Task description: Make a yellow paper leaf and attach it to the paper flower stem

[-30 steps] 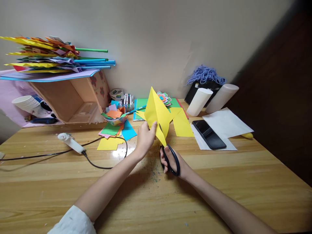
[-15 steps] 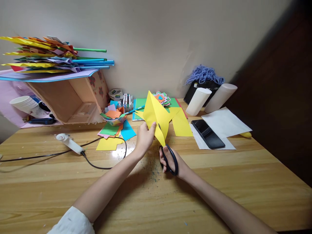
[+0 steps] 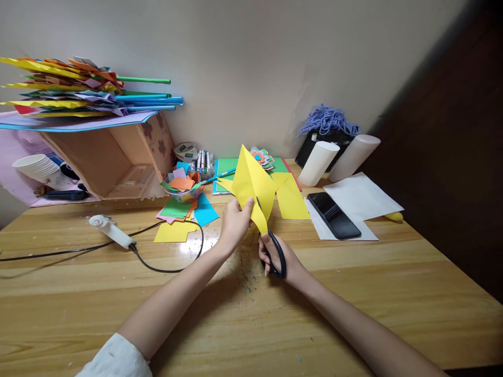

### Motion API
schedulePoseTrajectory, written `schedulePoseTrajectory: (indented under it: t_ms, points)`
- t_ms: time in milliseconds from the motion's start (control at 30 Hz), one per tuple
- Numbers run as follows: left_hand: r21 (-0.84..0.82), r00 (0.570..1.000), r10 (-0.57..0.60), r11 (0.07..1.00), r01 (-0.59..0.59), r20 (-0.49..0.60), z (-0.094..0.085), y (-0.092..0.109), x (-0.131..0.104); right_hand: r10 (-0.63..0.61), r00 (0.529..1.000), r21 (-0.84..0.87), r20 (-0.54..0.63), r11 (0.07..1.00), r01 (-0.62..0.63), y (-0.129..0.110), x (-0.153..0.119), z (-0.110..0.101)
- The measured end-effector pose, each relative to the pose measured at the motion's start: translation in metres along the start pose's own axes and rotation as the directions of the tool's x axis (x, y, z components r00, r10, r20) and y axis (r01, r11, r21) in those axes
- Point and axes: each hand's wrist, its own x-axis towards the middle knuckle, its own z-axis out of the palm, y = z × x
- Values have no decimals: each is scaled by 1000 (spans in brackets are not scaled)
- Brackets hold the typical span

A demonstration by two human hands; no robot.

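A plain grey wall (image 3: 236,63) rises behind a wooden table (image 3: 220,340). At far left, an open cardboard box (image 3: 160,141) carries a bundle of paper shapes (image 3: 70,97) with green and blue sticks. Nearer, a white device (image 3: 112,232) trails a black cable (image 3: 157,269), whose loop lies just beside the left forearm and crowds that side. Beyond it, a bowl (image 3: 184,197) full of coloured scraps stands behind loose cut pieces (image 3: 173,230).

The left hand (image 3: 234,222) pinches the creased yellow paper (image 3: 253,180) above the table with the thumb in front; its other fingers are mostly hidden. Below, the right hand (image 3: 290,262) has its fingers curled around the handles of black scissors (image 3: 283,255), a dark blade showing through the paper. The handles look slightly closer together than a second ago, suggesting the blades are closing into the paper.

Behind, a flat yellow sheet (image 3: 293,199) is partly overlapped from view. Further right, a phone (image 3: 333,214) rests on white sheets (image 3: 365,196), near a white cylinder (image 3: 319,163).
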Motion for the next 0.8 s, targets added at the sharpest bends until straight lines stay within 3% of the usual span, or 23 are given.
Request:
schedulePoseTrajectory:
  t_ms: [267, 433, 800]
  points:
    - [-139, 998, -58, 989, 53, -38, -15, 4, 15, 25, 999, -61, 42, 998, -22, -6, -3, 1]
    - [-88, 999, 10, 996, -13, -37, -17, -3, 20, 53, 997, -39, 61, 998, -50, -6, -5, 5]
    - [35, 998, 63, 997, -63, -1, -12, -2, 13, -38, 997, -53, 67, 998, 41, -4, -4, 2]
